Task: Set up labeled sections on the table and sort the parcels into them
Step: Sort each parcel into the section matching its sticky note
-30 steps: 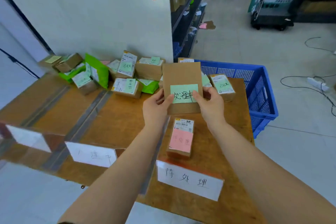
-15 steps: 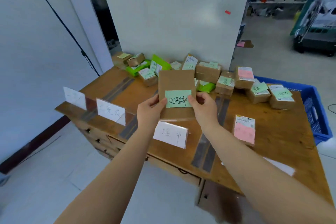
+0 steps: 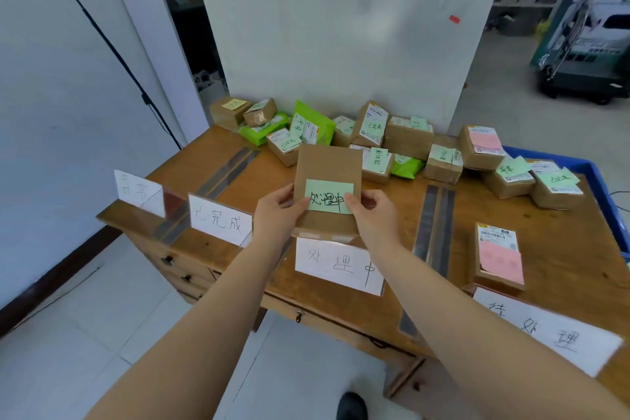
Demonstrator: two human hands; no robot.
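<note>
Brown cardboard fills the middle of the view: a flat parcel (image 3: 328, 177) with a green sticky note (image 3: 329, 197) reading 处理中 is held up by both hands, directly above and just behind the standing card marked 处理中 (image 3: 339, 272) at the near edge of the wooden table (image 3: 562, 242). Left of that card stand the 已完成 card (image 3: 220, 219) and, further left, another card (image 3: 138, 193) whose writing I cannot read surely. The left hand (image 3: 278, 211) pinches the parcel's lower left corner, thumb on its face beside the note; the right hand (image 3: 375, 215) pinches the lower right corner likewise. The parcel's long axis runs away from the person, its lower edge nearest the matching card, so the coming move is probably a short lowering onto the table behind that card, both hands equally near. Right of the card, beyond dark tape strips (image 3: 434, 225), a pink-noted parcel (image 3: 499, 257) lies behind the 待处理 card (image 3: 545, 331).
</note>
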